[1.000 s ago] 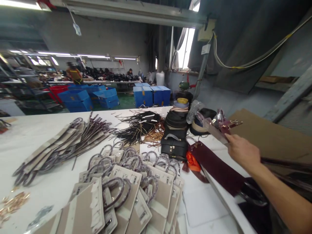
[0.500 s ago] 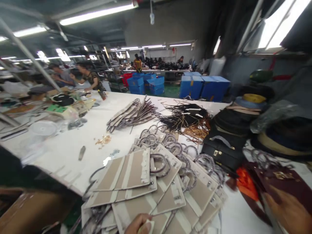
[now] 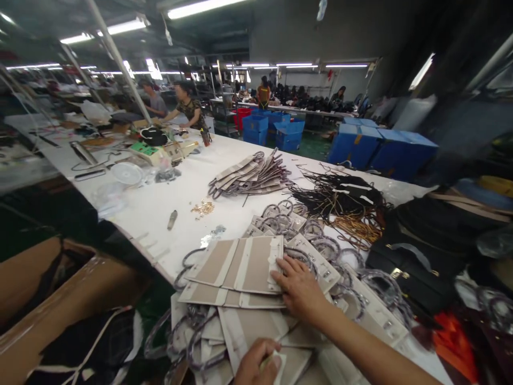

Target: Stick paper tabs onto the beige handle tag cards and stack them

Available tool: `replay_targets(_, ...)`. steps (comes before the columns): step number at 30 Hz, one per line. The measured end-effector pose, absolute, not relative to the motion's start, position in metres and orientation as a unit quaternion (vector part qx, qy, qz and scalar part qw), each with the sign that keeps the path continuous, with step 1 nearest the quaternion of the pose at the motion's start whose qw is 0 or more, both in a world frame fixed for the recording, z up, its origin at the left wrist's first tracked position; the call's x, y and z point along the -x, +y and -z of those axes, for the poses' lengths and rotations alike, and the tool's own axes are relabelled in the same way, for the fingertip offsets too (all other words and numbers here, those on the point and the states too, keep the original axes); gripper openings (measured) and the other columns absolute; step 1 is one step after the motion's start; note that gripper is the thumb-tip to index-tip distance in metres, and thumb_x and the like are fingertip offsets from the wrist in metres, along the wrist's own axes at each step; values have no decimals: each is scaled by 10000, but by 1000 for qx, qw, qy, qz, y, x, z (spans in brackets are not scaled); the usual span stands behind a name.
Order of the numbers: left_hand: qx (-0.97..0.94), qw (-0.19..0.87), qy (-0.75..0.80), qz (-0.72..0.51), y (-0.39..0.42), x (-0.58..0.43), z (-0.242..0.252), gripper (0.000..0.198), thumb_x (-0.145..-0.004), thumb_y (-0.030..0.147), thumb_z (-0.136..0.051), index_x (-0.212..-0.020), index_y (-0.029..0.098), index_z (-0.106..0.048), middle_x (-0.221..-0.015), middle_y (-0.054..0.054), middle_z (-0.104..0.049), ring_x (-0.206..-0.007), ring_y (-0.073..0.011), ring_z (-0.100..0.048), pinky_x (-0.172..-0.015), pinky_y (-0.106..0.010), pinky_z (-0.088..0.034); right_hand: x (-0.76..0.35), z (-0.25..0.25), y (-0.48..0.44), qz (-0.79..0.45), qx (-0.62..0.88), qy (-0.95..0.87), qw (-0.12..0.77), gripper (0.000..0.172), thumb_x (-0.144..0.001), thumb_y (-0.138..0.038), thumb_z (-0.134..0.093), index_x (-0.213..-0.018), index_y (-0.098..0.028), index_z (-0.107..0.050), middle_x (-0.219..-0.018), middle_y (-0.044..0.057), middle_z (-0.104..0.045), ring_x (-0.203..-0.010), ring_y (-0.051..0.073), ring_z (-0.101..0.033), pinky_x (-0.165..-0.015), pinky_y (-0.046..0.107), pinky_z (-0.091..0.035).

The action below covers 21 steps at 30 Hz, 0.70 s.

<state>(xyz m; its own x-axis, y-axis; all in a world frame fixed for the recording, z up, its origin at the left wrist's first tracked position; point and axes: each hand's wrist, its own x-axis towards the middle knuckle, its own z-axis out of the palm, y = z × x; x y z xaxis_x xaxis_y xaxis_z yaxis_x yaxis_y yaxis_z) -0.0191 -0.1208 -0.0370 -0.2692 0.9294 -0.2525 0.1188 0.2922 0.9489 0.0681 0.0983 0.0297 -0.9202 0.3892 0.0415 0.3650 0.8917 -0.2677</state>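
Observation:
My right hand (image 3: 300,289) reaches across the pile, its spread fingers resting on the right end of the top beige bag panel (image 3: 228,262), beside a looped handle. Below it, at the bottom of the view, my left hand (image 3: 256,363) is closed, pinching a small pale piece (image 3: 279,369) between thumb and fingers; its kind I cannot make out. Several beige panels with pale strips, metal fittings and wrapped loop handles (image 3: 326,248) lie overlapped under and around both hands.
On the white table (image 3: 180,198) lie a bundle of strap pieces (image 3: 252,176), black cords (image 3: 336,190), small gold fittings (image 3: 202,208) and a small grey tool (image 3: 172,220). A black bag (image 3: 404,270) stands at right. An open cardboard box (image 3: 68,299) is at lower left. Co-workers sit and stand farther back.
My right hand has moved left from the dark red bag onto the top beige panel. The view has swung left, bringing more of the cardboard box in. My left hand still pinches the pale piece.

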Motion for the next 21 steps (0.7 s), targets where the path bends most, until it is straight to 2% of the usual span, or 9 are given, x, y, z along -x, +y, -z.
replay_targets(1,-391,454,662,-451,-122,18,36,311,-928,498,-537,-981,230,-685,-1076,-74,-702,-1017,-253,-628,-932,-304,-466,-67,-29,101,-117,191,-974,32,660,-737,-183,-680,-1384,-264,-578,-1574,126,-432,-1457,379,-336,-1152,543,-303)
replay_targets(3,-385,446,660,-467,-122,15,36,283,-928,464,-533,-967,223,-677,-1065,-75,-699,-1023,-251,-625,-928,-303,-459,-64,-32,107,-96,183,-978,21,567,-788,-190,-653,-1346,-279,-606,-1541,112,-477,-1362,359,-460,-1091,512,-357)
replay_targets(6,-384,429,658,-486,-121,12,39,293,-925,471,-521,-937,215,-665,-997,-71,-679,-991,-247,-624,-898,-308,-456,-53,-49,123,-87,172,-979,65,390,-915,-194,-563,-1277,-301,-661,-1395,67,-625,-1149,275,-619,-989,428,-415)
replay_targets(9,-386,414,667,-484,-122,8,39,345,-926,531,-511,-900,214,-646,-973,-69,-671,-960,-248,-624,-873,-317,-460,-48,-87,148,-93,200,-957,191,325,-996,-238,-504,-1251,-312,-692,-1277,32,-704,-1059,218,-661,-895,343,-449)
replay_targets(13,-378,387,697,-471,-126,-7,24,393,-922,586,-515,-884,216,-643,-1029,-81,-696,-1016,-259,-632,-924,-320,-464,-92,-170,173,-45,185,-926,327,280,-1017,-299,-511,-1199,-301,-723,-1221,15,-735,-968,177,-689,-827,285,-478)
replay_targets(16,-370,338,735,-457,-123,-19,10,402,-909,599,-531,-835,225,-659,-1149,-104,-700,-1151,-288,-608,-1038,-351,-430,-173,-231,176,-18,165,-897,411,263,-998,-317,-554,-1198,-289,-723,-1184,19,-743,-1013,182,-694,-872,288,-505)
replay_targets(18,-366,309,752,-454,-115,-22,4,428,-867,633,-563,-790,227,-673,-1211,-125,-693,-1225,-327,-576,-1109,-413,-390,-240,-261,174,-21,196,-863,466,245,-993,-318,-569,-1164,-267,-737,-1142,32,-748,-996,177,-702,-875,284,-520)
replay_targets(21,-355,282,761,-465,-97,-16,1,469,-756,694,-641,-767,231,-716,-1262,-143,-686,-1284,-380,-540,-1184,-501,-318,-344,-289,167,8,268,-827,494,224,-986,-336,-592,-1122,-262,-754,-1100,42,-753,-985,174,-704,-895,284,-519)
